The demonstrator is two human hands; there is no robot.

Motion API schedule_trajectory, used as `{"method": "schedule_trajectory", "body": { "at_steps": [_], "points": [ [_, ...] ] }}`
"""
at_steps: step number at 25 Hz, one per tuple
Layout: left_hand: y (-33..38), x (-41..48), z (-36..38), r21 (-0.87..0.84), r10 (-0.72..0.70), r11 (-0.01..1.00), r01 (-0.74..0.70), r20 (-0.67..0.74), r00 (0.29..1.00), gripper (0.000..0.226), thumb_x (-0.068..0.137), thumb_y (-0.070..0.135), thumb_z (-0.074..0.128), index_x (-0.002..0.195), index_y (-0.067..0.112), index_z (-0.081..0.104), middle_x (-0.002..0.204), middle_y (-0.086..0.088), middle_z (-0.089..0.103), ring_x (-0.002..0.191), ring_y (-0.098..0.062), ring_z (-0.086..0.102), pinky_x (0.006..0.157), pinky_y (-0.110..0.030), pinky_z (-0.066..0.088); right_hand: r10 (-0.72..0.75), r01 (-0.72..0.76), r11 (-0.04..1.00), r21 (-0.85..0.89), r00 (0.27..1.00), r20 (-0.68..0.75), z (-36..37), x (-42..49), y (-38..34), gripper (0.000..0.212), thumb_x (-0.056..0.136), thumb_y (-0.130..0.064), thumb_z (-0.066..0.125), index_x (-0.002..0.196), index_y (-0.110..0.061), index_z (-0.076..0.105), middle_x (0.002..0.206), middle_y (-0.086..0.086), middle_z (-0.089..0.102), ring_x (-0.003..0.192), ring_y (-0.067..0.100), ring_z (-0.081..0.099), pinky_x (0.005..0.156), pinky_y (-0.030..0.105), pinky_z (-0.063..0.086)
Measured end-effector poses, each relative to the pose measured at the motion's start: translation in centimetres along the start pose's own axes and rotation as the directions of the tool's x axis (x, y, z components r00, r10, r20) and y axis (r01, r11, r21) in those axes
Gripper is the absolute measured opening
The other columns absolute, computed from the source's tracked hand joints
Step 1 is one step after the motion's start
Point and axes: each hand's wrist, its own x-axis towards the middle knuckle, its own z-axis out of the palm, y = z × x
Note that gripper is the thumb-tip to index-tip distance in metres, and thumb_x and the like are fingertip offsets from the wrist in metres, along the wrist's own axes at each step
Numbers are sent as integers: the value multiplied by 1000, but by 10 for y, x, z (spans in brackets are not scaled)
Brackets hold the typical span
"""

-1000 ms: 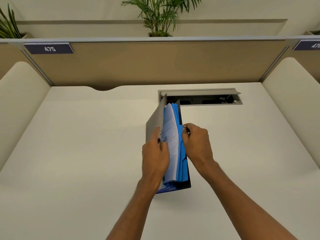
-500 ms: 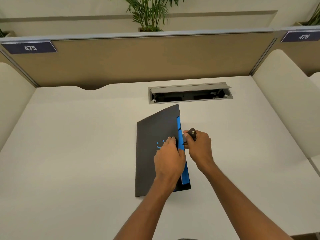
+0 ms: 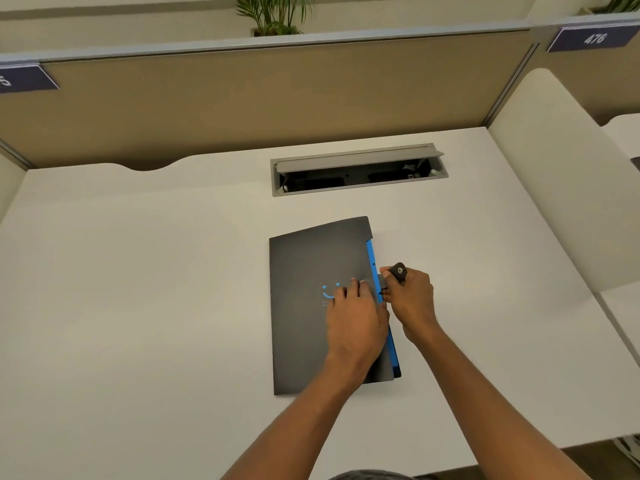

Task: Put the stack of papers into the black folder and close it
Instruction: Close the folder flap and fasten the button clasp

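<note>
The black folder [image 3: 304, 268] lies flat on the white desk [image 3: 138, 306], its cover down, with a blue smiley mark on the front. A blue strip of inner dividers [image 3: 371, 252] shows along its right edge. The papers are hidden inside. My left hand [image 3: 356, 317] presses flat on the cover near that edge, fingers spread. My right hand [image 3: 410, 296] is just right of the folder, pinching the black snap strap [image 3: 398, 271] with a metal stud.
An open grey cable tray [image 3: 358, 171] is set into the desk behind the folder. A tan partition [image 3: 259, 98] closes the back and cream side panels [image 3: 540, 161] flank the desk. A plant stands beyond the partition.
One second ago the cover stood upright with papers and blue dividers visible; the cover has come down flat. My left hand now rests on it, and my right hand keeps the strap.
</note>
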Motion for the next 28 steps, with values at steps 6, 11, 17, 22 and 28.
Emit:
{"method": "schedule_trajectory", "body": {
  "at_steps": [6,11,17,22,28],
  "points": [
    [-3,17,19,-10,105,994,-104,126,987,49,105,23,49,152,13,43,163,-8,38,148,-28,36,123,-44,25,70,-67,995,-75,997,27,-16,27,32,17,101,-22,64,96,-8,72,91,18,74,85,29,75,87,46,64],
    [-28,29,19,71,16,997,-32,210,978,91,90,50,69,162,23,20,173,-9,1,159,-34,-3,126,-57,3,86,-83,994,-67,995,49,-22,38,50,20,101,-22,64,96,-6,73,93,20,75,86,33,74,85,47,64],
    [-37,32,28,89,-18,996,-9,298,954,107,85,54,73,164,29,6,173,-4,-10,158,-30,-15,126,-60,-2,-49,54,980,-193,998,27,-25,36,66,20,99,-12,66,117,-5,72,106,10,75,92,20,69,86,28,56],
    [-41,32,30,95,-14,995,-16,301,954,106,85,54,74,164,29,6,173,-4,-10,158,-29,-14,126,-60,-3,-171,160,967,-198,985,-37,-28,25,72,11,97,-6,67,108,-10,68,91,-2,69,78,14,67,74,28,58],
    [-42,31,38,107,-6,994,-25,277,961,106,85,54,73,164,29,6,173,-4,-10,158,-29,-15,126,-61,-1,-390,376,877,-298,921,16,-23,4,83,21,98,-14,66,118,-15,72,113,0,74,98,16,65,84,29,55]
  ]
}}
